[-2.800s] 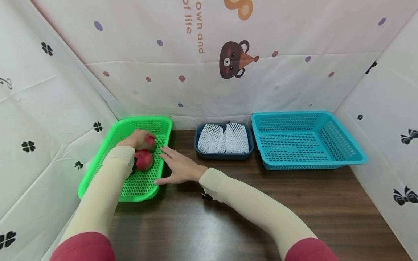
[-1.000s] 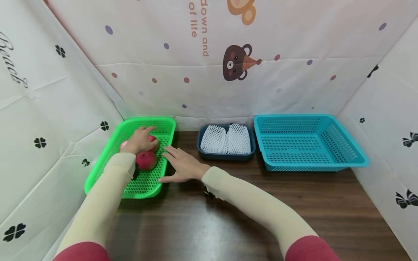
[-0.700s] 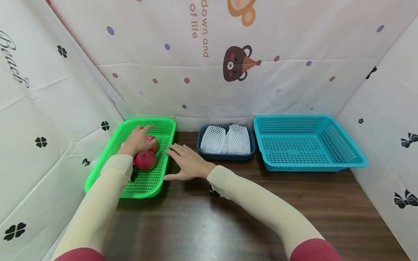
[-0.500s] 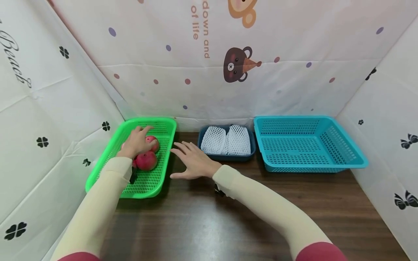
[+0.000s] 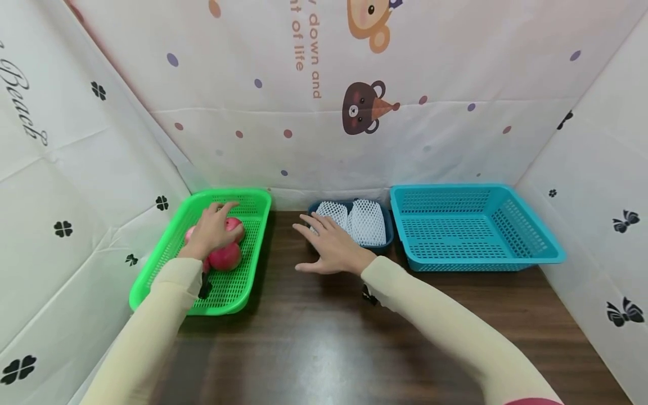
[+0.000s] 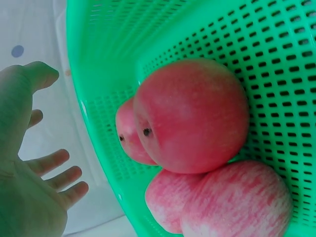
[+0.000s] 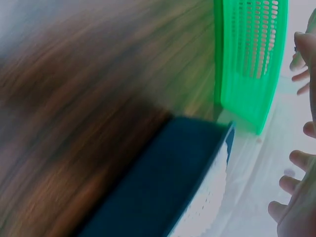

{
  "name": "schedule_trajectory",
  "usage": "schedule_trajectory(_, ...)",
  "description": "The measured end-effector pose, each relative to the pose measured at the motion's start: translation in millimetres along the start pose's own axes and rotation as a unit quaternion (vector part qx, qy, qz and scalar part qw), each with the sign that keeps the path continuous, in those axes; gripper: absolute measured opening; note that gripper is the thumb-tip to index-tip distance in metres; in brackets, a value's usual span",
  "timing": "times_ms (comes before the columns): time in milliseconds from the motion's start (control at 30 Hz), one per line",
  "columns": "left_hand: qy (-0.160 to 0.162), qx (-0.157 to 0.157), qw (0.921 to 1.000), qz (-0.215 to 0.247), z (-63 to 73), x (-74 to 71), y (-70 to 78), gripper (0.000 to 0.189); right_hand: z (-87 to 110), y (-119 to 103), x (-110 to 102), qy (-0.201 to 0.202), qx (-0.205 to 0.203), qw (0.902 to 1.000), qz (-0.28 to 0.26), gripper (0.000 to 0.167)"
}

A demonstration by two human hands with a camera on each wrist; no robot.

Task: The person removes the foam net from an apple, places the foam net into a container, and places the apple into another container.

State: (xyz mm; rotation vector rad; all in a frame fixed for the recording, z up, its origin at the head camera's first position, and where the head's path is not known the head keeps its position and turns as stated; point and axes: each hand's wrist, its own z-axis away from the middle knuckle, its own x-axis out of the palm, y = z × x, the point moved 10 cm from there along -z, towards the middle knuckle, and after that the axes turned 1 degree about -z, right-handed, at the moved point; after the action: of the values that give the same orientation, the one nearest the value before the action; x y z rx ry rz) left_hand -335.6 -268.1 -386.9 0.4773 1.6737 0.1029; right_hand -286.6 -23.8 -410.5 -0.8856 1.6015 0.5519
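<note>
Several red apples point(image 5: 225, 257) lie together in the green plastic basket point(image 5: 255, 269). Over them hovers my left hand point(image 5: 208, 232), fingers spread and holding nothing. The left wrist view shows that hand point(image 6: 29, 197) apart from the nearest red apple point(image 6: 195, 116), with two streaked, paler apples point(image 6: 242, 202) beside it. My right hand point(image 5: 336, 247), also spread and holding nothing, overlaps the front left of a small dark blue container point(image 5: 388, 225). White foam fruit nets point(image 5: 367, 223) fill this container, and the hand hides part of them.
A larger blue perforated basket point(image 5: 450, 236) stands at the right on the dark wooden table point(image 5: 283, 349). Patterned cloth point(image 5: 243, 67) closes off the back and both sides. The dark blue container sits between the two baskets, near the back cloth.
My right hand has left the green basket's right rim and moved rightward to the foam nets. My left hand let go of an apple and stays above the apples, fingers now spread.
</note>
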Motion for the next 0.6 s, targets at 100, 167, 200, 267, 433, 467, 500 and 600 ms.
schedule_trajectory(100,0.015,0.008,0.9998,-0.002,2.6,-4.0,3.0,0.065,8.8,9,-7,0.003,0.008,0.9999,0.013,0.096)
schedule_trajectory(167,0.022,0.013,0.9997,-0.002,3.1,-3.7,6.2,0.065,16.2,18,-10,0.002,0.02,0.9996,0.021,0.096)
schedule_trajectory(200,0.024,0.013,0.9996,-0.003,3.4,-3.6,7.4,0.065,19.7,22,-12,0.002,0.023,0.9995,0.024,0.096)
schedule_trajectory(267,0.03,0.016,0.9994,-0.004,3.8,-4.1,9.6,0.065,26.2,30,-15,-0.002,0.036,0.9991,0.025,0.097)
schedule_trajectory(433,0.04,0.018,0.999,-0.007,4.5,-8.0,15.6,0.064,40.7,48,-24,-0.006,0.065,0.9975,0.028,0.097)
schedule_trajectory(467,0.04,0.019,0.999,-0.006,4.5,-8.7,17.2,0.064,43.3,51,-26,-0.005,0.07,0.9971,0.029,0.097)
schedule_trajectory(500,0.041,0.02,0.9989,-0.006,4.4,-9.2,18.8,0.064,46.1,54,-29,-0.003,0.073,0.9969,0.028,0.097)
schedule_trajectory(600,0.039,0.023,0.999,-0.006,3.7,-9.8,24.6,0.063,55.1,62,-38,0.001,0.082,0.996,0.035,0.097)
